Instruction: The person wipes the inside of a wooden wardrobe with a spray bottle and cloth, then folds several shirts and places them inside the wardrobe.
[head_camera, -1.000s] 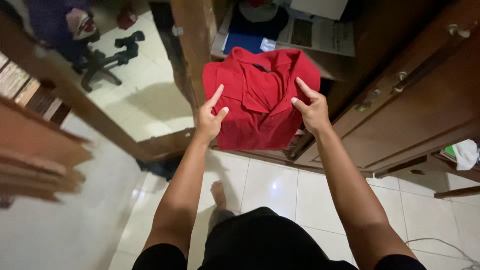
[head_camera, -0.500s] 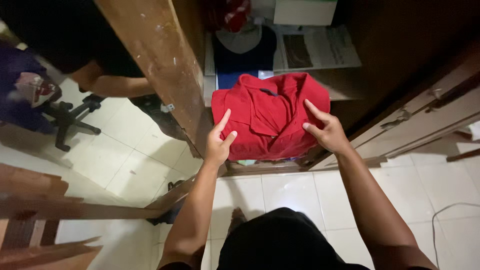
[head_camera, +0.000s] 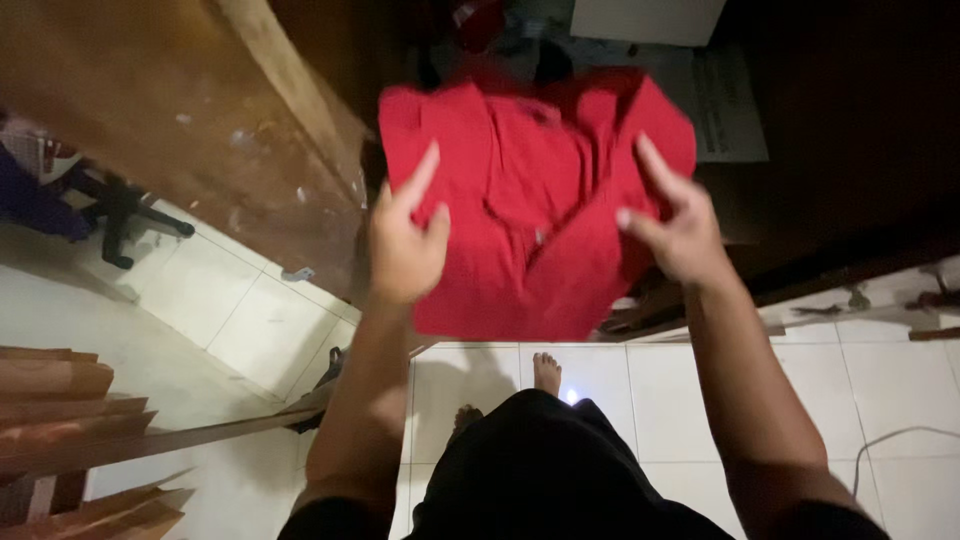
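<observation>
The folded shirt (head_camera: 535, 190) sits between left hand (head_camera: 405, 245) and right hand (head_camera: 680, 235), before the wardrobe shelf (head_camera: 720, 110).

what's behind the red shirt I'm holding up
Past the red shirt, held by left hand and right hand, a dark wardrobe shelf shows a printed paper. The shirt covers everything else.

Glossy pale floor tiles (head_camera: 600, 395) run across the near ground, catching a small bright glint of light. On the left a mirrored wooden wardrobe door (head_camera: 230, 130) stands open (its glass is spotted), reflecting a swivel chair base (head_camera: 125, 215). Far ahead the wardrobe interior (head_camera: 850, 120) lies dark. A thin cable (head_camera: 900, 440) curls on the right floor. Stacked wooden slats (head_camera: 60, 385) sit near left.
</observation>
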